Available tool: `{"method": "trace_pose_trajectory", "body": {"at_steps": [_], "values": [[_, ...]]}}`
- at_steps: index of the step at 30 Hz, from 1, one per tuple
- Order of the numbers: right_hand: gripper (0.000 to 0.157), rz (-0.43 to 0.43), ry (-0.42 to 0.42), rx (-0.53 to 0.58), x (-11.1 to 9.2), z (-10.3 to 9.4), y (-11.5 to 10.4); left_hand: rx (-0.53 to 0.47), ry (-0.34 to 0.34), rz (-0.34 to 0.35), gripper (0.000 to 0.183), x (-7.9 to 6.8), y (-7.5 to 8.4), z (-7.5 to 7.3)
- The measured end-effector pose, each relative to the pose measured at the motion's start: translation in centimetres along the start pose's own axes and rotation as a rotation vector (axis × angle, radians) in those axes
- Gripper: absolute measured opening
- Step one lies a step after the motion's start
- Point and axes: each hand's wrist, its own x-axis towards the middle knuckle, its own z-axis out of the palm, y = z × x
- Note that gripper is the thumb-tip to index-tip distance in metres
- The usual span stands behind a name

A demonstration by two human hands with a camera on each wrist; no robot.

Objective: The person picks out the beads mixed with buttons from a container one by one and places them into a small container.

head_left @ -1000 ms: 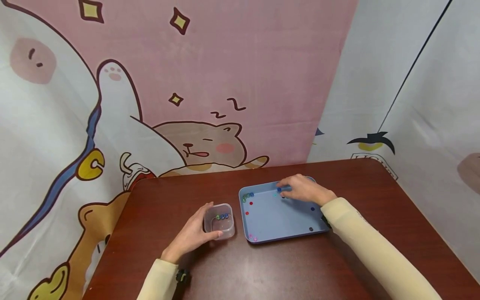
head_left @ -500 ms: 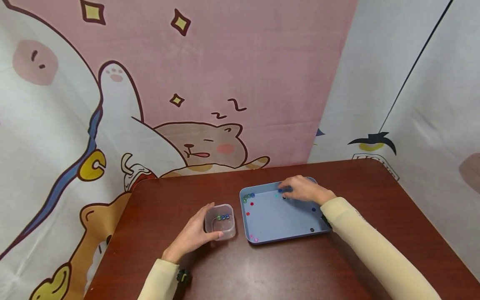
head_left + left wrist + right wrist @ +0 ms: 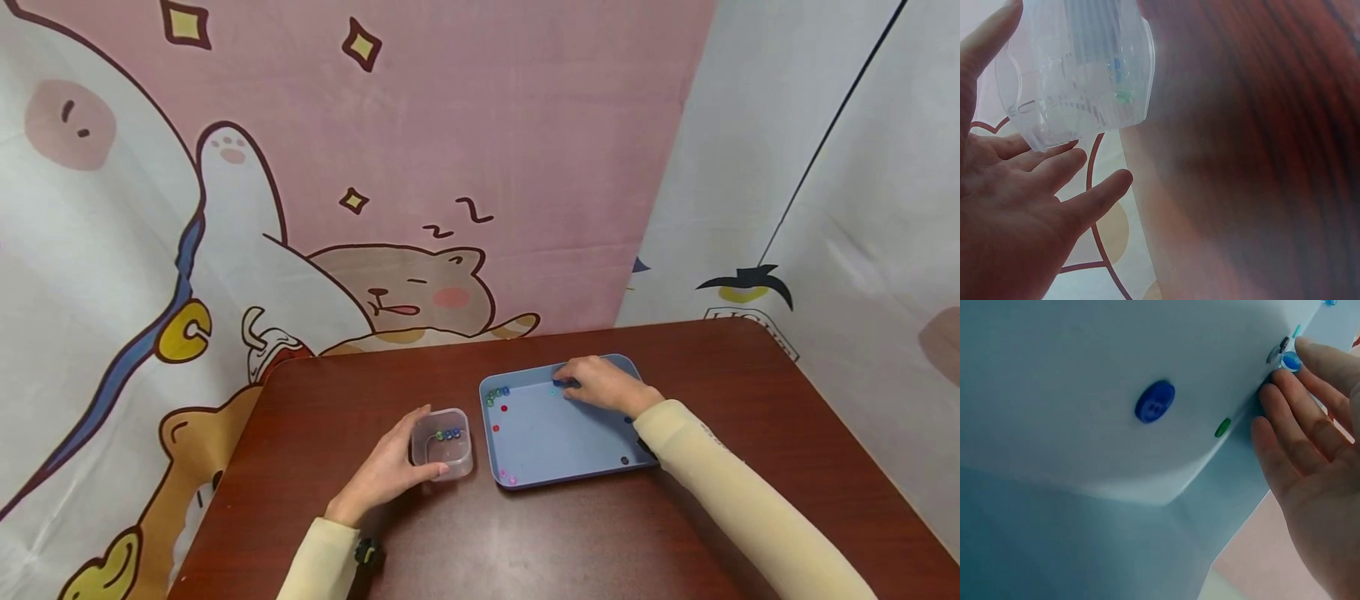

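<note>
My left hand (image 3: 393,458) grips a clear plastic box (image 3: 459,472) between thumb and fingers. Several blue and green glass marbles (image 3: 447,434) lie in the box. In the left wrist view, the box (image 3: 1094,119) tilts in the hand. My right hand (image 3: 600,385) reaches into the blue tray (image 3: 555,442) at its back wall. Its fingertips pinch a blue glass marble (image 3: 1290,361). Around these fingers lie a large blue button (image 3: 1155,401), a green button (image 3: 1223,427) and a dark button (image 3: 1284,344).
More marbles (image 3: 492,395) gather in the tray's back left corner. Red buttons (image 3: 504,408) lie along the left side and pink ones (image 3: 507,477) at the front left. A black button (image 3: 625,460) sits front right. The brown table (image 3: 525,542) meets a cartoon cloth behind.
My right hand has lowered slightly, with its fingertips closing around the blue marble at the back wall. The left hand stays around the box.
</note>
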Motion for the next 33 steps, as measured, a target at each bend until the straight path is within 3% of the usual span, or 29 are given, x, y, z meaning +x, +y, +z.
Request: {"method": "trace_pose_trajectory", "body": {"at_steps": [11,19,33], "values": [[0.021,-0.037,0.065,-0.037,-0.1,0.4,-0.1,-0.002,0.008,0.013,0.103,0.0,-0.2,0.1],[0.020,-0.032,0.074,-0.030,-0.3,0.3,-0.1,-0.004,0.011,0.024,0.102,0.0,-0.4,0.1],[0.020,-0.026,0.105,0.002,-0.3,-2.5,-1.5,-0.012,0.006,0.030,0.102,0.0,-0.5,0.1]]}}
